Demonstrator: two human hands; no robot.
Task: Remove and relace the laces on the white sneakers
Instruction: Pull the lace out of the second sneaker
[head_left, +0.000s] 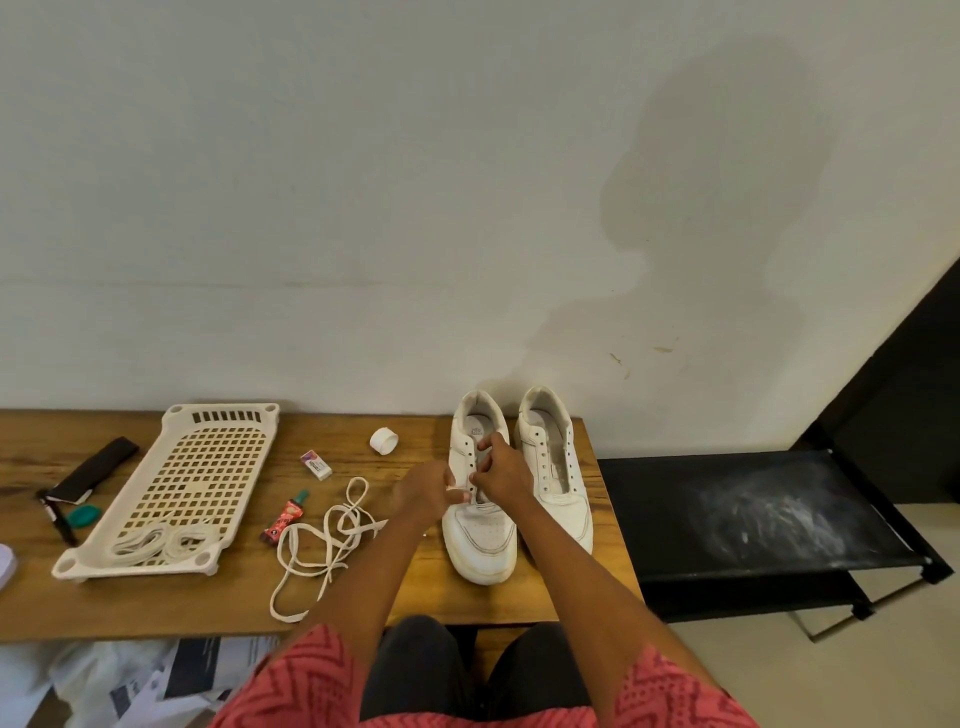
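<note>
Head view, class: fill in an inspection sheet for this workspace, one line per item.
Surface: wooden table against a pale wall.
Job's things: two white sneakers, toes toward the person; loose lace trailing left.
Clutter: perforated tray holding coiled laces, eraser, tape roll, small tube, pen, dark case.
Grippers: left hand and right hand pinch lace at the left sneaker's eyelets.
Cables: nothing seen.
Surroundings: black rack on the right; papers beneath.
</note>
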